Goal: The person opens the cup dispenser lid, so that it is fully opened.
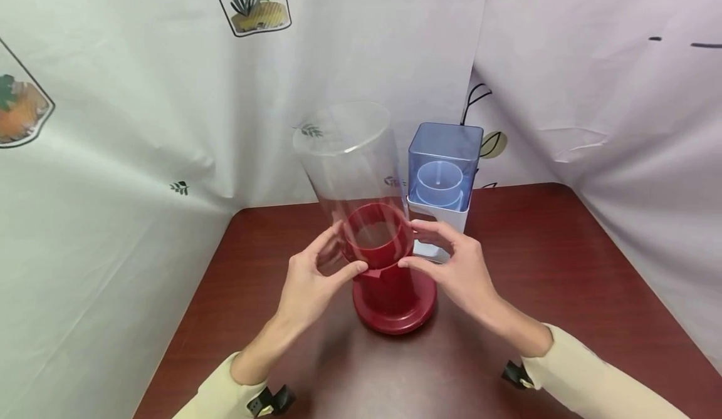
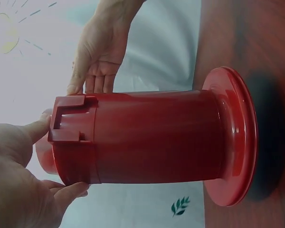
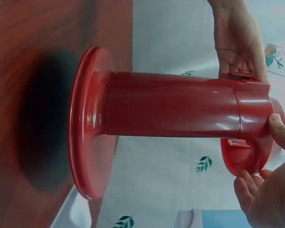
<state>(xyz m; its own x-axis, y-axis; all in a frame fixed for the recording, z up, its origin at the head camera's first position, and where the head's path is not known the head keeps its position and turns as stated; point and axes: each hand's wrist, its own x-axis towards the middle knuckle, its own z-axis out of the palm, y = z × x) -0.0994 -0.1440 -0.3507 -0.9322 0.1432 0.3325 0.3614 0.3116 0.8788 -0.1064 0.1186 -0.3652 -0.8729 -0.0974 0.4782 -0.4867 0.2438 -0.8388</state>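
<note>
A red stand with a round flanged base carries a wide clear cylinder that is seated in its red collar. My left hand grips the collar from the left, thumb at the front and fingers round the side. From the other side my right hand holds the same collar, thumb also in front. In the left wrist view the round base shows a dark shadow on the tabletop beneath it. A squared clip-like part sits on the collar's side there.
Just behind the stand, to the right, is a white container with a clear blue top and a round cup inside it. The dark red-brown table ends at a white printed curtain on the back and sides.
</note>
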